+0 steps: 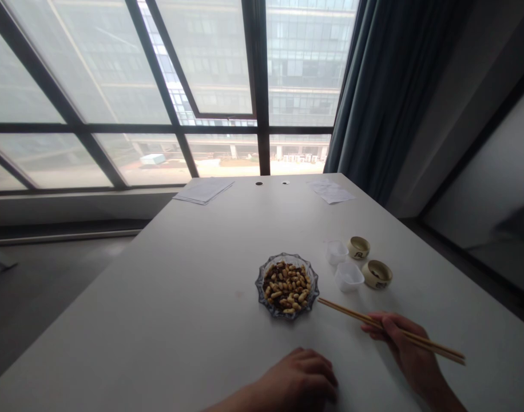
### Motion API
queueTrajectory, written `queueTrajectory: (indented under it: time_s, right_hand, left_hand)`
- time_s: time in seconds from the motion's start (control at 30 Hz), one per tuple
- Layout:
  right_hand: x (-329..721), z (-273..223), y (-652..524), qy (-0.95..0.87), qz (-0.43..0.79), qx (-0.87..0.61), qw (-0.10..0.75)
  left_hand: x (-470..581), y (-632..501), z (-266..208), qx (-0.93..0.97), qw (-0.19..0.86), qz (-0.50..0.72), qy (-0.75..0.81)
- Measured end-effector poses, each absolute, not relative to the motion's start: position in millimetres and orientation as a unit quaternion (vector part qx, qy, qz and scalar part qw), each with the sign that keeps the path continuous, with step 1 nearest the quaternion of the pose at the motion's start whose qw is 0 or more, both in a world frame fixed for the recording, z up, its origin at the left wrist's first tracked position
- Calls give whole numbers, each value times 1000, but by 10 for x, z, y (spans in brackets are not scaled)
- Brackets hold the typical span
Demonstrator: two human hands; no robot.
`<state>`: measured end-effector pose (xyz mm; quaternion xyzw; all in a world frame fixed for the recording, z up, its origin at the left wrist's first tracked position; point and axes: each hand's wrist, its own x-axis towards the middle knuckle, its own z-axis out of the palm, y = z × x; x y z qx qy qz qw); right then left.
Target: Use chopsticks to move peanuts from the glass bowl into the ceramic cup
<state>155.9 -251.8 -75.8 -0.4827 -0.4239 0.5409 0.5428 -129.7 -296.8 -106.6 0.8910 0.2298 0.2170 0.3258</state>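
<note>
My right hand [399,343] is closed around a pair of wooden chopsticks [343,310]. Their tips meet each other just off the right rim of a scalloped glass bowl [262,297]. Shelled-looking pale nuts, like peanuts in their shells, lie heaped with dark pieces [288,286] inside it. In front of the bowl, my left hand [302,375] rests on the table with its fingers curled and together; nothing shows in them. Two small clear plastic cups [349,277] stand right of the bowl. Beside them are two small ceramic cups [377,274] with dark markings; the nearer has something dark inside.
All of this stands on a white table [193,297]. Stacked papers [204,190] lie at its far left, and a creased sheet [331,190] at the far right. Two round holes show near the back edge. Beyond are windows and a dark curtain [382,86].
</note>
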Motion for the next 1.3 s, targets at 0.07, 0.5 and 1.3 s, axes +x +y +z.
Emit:
queueTrajectory:
  time_s: [0.07,0.5,1.3]
  right_hand:
    - [1514,-735,-2544,-413,528,-487,559]
    - [1562,-784,-2504,-466,500,-475,554]
    - [552,-418,-3037,-528,487,-421,554]
  left_hand:
    - [-1296,-2968,-1062,890,328,217,230]
    - [-1301,-2949,-1091,888,336,217,228]
    - [-897,-3141,-584,239,666,562,428]
